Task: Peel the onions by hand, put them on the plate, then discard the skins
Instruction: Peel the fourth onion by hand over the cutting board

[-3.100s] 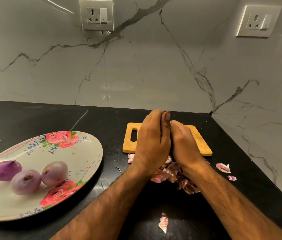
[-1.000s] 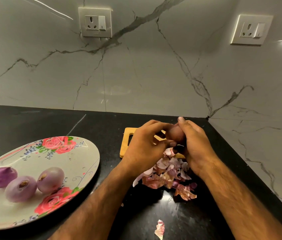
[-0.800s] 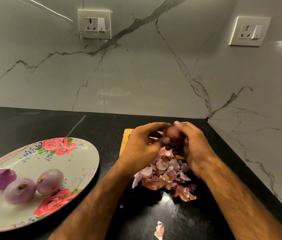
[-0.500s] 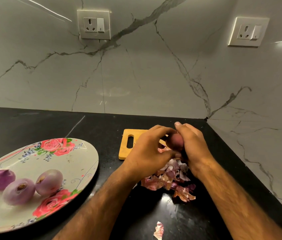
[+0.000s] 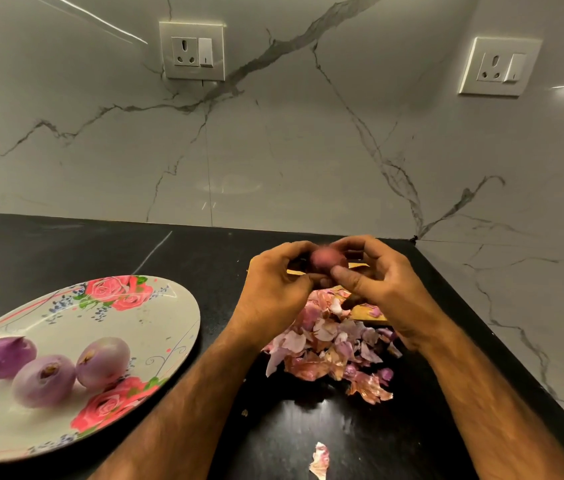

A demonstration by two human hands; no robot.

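Observation:
A small reddish onion (image 5: 326, 259) is held between both hands above the far part of the counter. My left hand (image 5: 273, 289) grips it from the left and my right hand (image 5: 377, 282) from the right, thumb curled under it. Below the hands lies a heap of pink and brown onion skins (image 5: 332, 344). Three peeled purple onions (image 5: 55, 365) rest on the near left of a rose-patterned plate (image 5: 142, 317).
A wooden cutting board (image 5: 367, 315) lies mostly hidden under my hands and the skins. One loose skin piece (image 5: 319, 459) lies near the front edge. The black counter (image 5: 65, 251) ends at marble walls behind and to the right.
Both hands have lifted the onion off the skin heap and keep turning it between the fingers. The hands have spread a little apart. The plate and its onions have not moved.

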